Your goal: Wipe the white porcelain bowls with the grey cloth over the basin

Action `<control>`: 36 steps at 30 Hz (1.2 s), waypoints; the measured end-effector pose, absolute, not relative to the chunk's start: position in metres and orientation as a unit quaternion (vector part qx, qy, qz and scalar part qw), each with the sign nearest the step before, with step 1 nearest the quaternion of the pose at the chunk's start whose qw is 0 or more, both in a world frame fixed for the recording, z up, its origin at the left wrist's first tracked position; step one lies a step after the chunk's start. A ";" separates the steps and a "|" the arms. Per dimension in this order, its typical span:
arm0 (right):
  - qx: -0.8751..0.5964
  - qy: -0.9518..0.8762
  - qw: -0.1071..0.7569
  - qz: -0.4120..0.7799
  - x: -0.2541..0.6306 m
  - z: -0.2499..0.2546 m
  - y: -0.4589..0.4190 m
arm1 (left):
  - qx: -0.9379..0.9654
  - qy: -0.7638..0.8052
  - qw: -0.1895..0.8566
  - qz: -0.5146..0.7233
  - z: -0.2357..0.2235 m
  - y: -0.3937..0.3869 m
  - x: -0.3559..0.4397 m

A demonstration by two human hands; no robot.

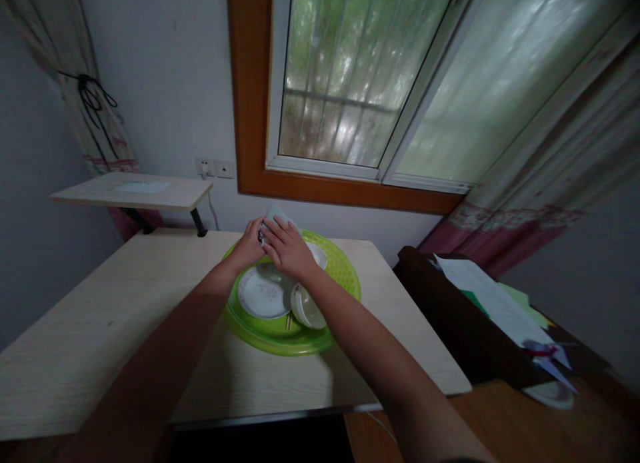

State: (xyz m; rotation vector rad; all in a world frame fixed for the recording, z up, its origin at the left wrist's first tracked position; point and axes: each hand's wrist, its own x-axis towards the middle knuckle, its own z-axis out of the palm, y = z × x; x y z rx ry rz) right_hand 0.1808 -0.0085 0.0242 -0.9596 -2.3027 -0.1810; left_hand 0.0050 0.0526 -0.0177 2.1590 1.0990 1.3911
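Over the far part of a round green plastic tray (280,348), both my hands meet around a pale grey-white thing (281,214) with dark marks on its left side. Its kind is unclear, as my fingers cover most of it. My left hand (249,244) is closed on its left side. My right hand (290,248) grips it from the right, fingers across its front and thumb below. Under my hands lies a white plate (265,293) with a faint pattern. A white bowl (309,308) leans on its side by my right forearm; another white bowl (319,255) is partly hidden behind my right wrist. Chopsticks (289,322) show near the plate.
The tray stands on a light wooden table (125,303). A small raised shelf (135,191) with a paper is at the back left. Wall sockets (215,168) and a window (345,76) are behind. To the right, a dark brown piece of furniture (440,316) carries papers and scissors.
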 end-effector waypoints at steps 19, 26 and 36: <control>-0.416 -0.812 0.408 -0.022 0.191 0.009 0.002 | 0.735 0.410 0.197 0.502 -0.011 0.049 0.004; -0.339 -0.884 0.312 -0.077 0.178 0.020 -0.011 | 0.756 0.392 0.178 0.493 -0.018 0.053 0.004; -0.448 -0.769 0.454 0.034 0.194 0.006 0.013 | 0.766 0.401 0.165 0.475 -0.008 0.042 0.006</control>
